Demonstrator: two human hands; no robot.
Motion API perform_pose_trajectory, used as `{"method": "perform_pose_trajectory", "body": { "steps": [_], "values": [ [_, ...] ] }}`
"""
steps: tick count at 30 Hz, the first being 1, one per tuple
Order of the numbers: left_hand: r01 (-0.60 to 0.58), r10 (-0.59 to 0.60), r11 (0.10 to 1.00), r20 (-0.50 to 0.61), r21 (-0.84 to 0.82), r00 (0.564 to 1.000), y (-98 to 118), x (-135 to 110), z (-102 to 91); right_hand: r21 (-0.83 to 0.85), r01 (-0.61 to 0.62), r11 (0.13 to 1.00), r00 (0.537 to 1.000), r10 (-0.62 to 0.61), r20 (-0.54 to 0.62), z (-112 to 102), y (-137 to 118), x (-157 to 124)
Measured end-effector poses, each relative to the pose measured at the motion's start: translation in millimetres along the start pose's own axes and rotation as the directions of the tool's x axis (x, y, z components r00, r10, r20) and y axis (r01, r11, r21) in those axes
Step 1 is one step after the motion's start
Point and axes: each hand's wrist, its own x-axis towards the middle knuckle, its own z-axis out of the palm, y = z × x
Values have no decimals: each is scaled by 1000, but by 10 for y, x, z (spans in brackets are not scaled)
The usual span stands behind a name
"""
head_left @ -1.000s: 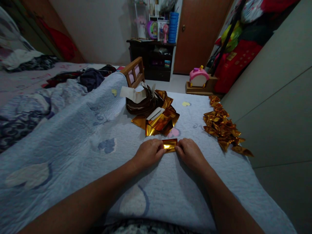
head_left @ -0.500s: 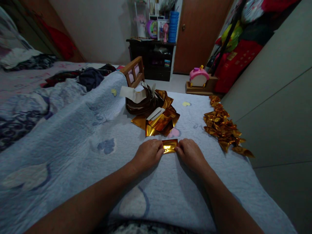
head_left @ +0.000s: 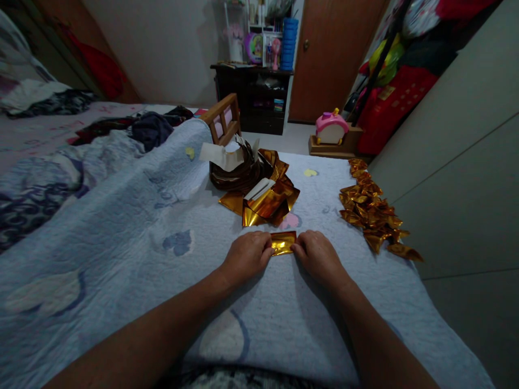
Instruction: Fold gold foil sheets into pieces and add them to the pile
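Observation:
A folded strip of gold foil paper point(head_left: 283, 243) lies level between my two hands, just above or on the quilt. My left hand point(head_left: 250, 253) is closed, its thumb and fingers pinching the strip's left end. At the right end, my right hand point(head_left: 317, 253) grips the strip the same way. My fingers cover both ends. Just beyond them rests a loose pile of gold foil sheets point(head_left: 270, 202), beside a dark stack of paper point(head_left: 231, 175) with pale sheets on top.
Folded gold foil pieces point(head_left: 367, 208) lie in a long heap along the bed's right edge. The quilt point(head_left: 162, 281) covers the bed, with rumpled clothes point(head_left: 150, 131) at left. Beyond the bed stand a pink toy point(head_left: 331, 128) and a dark cabinet point(head_left: 251, 102).
My hands and the foil strip keep nearly the same position. The light reflection on the strip has shifted slightly.

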Motion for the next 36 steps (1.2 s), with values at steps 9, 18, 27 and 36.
{"method": "perform_pose_trajectory", "body": {
  "steps": [9, 18, 27, 36],
  "values": [
    [-34, 31, 996, -38, -81, 999, -29, -38, 38, -26, -31, 999, 999, 31, 27, -16, -28, -2],
    [-218, 220, 975, -114, 30, 969, -105, -68, 108, 39, -101, 994, 995, 101, 9, -16, -43, -5],
    [-459, 529, 787, -66, 412, 846, -13, -160, 129, -15, -36, 999, 999, 36, -6, -8, -46, -32],
    [-484, 561, 741, -33, 465, 827, 56, -196, 203, 81, 250, 965, 966, -242, -91, 60, -140, -80]
  ]
}}
